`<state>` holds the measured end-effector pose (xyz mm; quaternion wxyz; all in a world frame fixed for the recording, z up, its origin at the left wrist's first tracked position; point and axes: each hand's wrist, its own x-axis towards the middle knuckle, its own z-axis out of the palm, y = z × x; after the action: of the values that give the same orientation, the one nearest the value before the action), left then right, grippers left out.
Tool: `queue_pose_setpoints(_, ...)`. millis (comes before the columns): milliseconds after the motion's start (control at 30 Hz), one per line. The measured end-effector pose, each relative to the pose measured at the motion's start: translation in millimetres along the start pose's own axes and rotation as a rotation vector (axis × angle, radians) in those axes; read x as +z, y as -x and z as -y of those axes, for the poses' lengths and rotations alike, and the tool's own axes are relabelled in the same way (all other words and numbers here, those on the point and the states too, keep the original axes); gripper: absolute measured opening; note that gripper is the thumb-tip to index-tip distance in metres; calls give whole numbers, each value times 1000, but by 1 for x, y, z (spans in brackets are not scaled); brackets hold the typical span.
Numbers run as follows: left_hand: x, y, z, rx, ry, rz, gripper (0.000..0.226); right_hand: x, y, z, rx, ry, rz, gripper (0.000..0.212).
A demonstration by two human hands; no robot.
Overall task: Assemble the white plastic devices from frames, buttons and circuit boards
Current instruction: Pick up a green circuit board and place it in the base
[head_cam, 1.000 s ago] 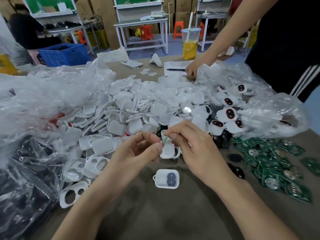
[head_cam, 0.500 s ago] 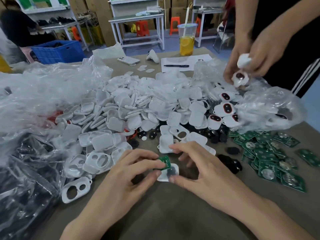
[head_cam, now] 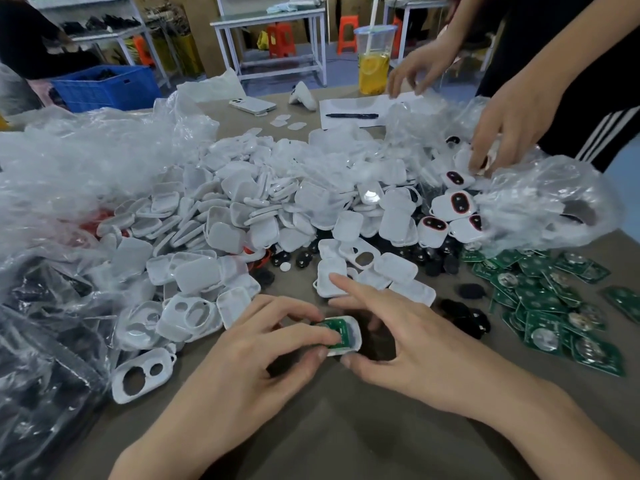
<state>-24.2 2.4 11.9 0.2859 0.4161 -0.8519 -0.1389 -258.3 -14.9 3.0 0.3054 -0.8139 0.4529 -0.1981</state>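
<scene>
Green circuit board lies in the white frame, pinched by your left hand; your right hand spreads its fingers wide.

Assembly workshop; bulk white shells, PCBs on table; steel benches behind.

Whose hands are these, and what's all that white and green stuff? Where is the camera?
No machine here: a person works with bare hands. The camera sits on their head, looking down. The left hand pinches a white frame with a green circuit board in it; the right hand, fingers spread, touches its end with the thumb. On the table lie a heap of white shells, black buttons and more green boards. Across the table another person's hand reaches into the pile.
</scene>
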Motion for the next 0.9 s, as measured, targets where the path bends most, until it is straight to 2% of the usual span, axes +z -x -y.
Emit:
queue_pose_setpoints(300, 5, 0, 1, -14, -20, 38, 21, -3, 1, 0, -11, 24, -21, 79)
queue_pose_setpoints(900, 12, -5, 1, -25, 34, 1, 20, -4, 0, -1, -27, 28, -3, 77)
